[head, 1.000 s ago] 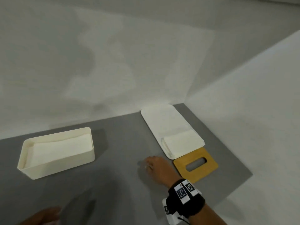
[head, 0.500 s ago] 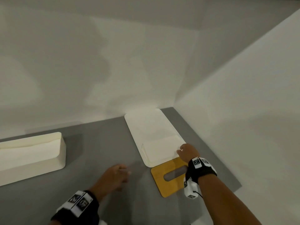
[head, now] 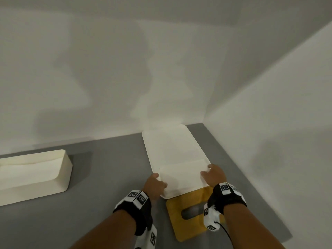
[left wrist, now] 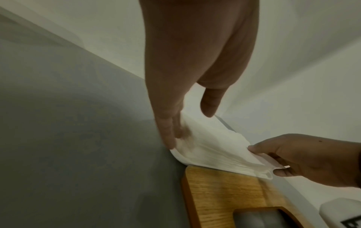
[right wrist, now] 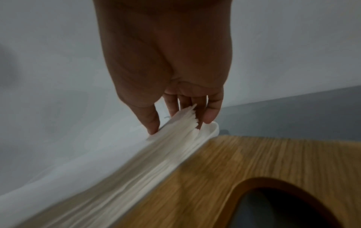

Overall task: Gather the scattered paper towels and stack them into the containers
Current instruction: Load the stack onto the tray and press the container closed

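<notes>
A stack of white paper towels [head: 181, 175] lies on the near end of a flat white tray [head: 170, 144]. My left hand [head: 159, 180] grips the stack's left edge. In the left wrist view its fingers [left wrist: 171, 138] are tucked under the lifted edge of the stack [left wrist: 215, 151], with the thumb above it. My right hand [head: 208, 172] pinches the right edge. In the right wrist view its thumb [right wrist: 151, 125] lies on top of the stack [right wrist: 136, 157] and the fingers are beneath the corner. A cream container [head: 45, 182] at the left holds more towels.
A wooden lid with an oval slot [head: 190, 218] lies on the grey mat [head: 107, 177], partly under the tray's near end. White walls meet in a corner just behind the tray. The mat's right edge runs close to my right arm.
My left hand has moved from the bare mat to the stack's left edge and taken hold of it. The right hand stays at the right edge. The view has shifted toward the tray.
</notes>
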The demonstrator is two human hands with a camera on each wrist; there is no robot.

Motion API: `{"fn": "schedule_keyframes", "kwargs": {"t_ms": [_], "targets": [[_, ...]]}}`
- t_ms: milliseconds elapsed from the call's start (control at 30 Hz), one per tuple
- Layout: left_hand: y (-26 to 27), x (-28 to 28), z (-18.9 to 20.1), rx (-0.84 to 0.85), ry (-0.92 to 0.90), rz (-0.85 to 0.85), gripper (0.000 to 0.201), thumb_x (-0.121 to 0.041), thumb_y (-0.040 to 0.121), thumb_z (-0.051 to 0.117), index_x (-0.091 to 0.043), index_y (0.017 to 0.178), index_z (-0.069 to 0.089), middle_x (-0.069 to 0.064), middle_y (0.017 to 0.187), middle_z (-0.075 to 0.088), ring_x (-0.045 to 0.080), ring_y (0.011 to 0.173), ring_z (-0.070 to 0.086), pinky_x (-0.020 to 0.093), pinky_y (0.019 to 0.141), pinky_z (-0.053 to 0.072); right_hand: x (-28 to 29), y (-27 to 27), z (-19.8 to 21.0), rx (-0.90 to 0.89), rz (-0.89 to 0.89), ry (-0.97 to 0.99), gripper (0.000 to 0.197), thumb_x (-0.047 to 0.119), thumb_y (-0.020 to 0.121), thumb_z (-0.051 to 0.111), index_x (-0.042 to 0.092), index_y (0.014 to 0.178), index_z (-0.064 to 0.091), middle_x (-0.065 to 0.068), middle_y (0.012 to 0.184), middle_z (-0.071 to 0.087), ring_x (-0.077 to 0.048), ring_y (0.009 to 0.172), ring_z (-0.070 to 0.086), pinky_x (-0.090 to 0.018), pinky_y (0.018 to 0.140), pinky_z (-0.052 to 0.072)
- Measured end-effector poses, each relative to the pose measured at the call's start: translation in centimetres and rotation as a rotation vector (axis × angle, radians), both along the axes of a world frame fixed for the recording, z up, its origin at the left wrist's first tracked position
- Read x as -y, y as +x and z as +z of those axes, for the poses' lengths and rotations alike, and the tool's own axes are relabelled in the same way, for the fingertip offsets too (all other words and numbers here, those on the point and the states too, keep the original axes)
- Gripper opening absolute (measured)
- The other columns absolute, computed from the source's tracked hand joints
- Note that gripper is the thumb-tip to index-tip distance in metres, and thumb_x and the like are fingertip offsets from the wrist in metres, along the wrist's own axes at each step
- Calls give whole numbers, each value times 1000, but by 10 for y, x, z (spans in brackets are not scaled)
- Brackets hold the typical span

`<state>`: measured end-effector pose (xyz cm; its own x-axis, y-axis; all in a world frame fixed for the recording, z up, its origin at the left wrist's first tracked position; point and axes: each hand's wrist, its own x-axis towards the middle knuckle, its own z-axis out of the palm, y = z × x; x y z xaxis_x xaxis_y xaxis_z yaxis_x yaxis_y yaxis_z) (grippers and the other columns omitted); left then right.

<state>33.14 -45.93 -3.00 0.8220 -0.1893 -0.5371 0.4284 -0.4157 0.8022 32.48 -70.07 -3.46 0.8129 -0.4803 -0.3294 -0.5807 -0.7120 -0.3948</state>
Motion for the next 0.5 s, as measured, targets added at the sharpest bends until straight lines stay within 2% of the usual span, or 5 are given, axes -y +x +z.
{"fn": "schedule_keyframes", "kwargs": {"t_ms": [167,233,300,433,500], "targets": [[3,6,-3,-67,-13,63,66,-8,89,62,0,146,29,22,136,51,33,121,54,30,88,47,2,4,7,56,-20,37,54,26,91,54,11,141,39,-8,149,39,-26,135,39,-35,112,30],[3,9,-4,-76,-31,118,69,-10,88,65,2,146,29,23,133,53,32,117,56,34,94,48,2,8,9,74,-50,91,57,24,91,56,6,142,38,-11,149,39,-28,135,39,-35,111,30],[2,12,-3,-132,-100,168,63,-13,88,65,0,142,36,21,128,56,29,105,58,37,88,51,1,11,13,39,-86,148,53,19,91,57,-2,137,43,-16,143,44,-31,129,45,-35,106,36],[0,14,-4,-219,-147,99,15,-19,91,65,-5,95,62,11,94,54,22,89,52,31,71,47,-2,7,18,5,-60,270,37,16,88,60,-7,116,55,-20,122,58,-30,95,57,-39,88,51],[-1,15,-3,-264,-179,126,16,-22,89,68,-9,86,59,9,89,55,22,86,51,30,63,45,-4,4,22,112,-30,286,26,12,84,62,-4,104,62,-18,111,65,-30,94,60,-40,88,50]]}}
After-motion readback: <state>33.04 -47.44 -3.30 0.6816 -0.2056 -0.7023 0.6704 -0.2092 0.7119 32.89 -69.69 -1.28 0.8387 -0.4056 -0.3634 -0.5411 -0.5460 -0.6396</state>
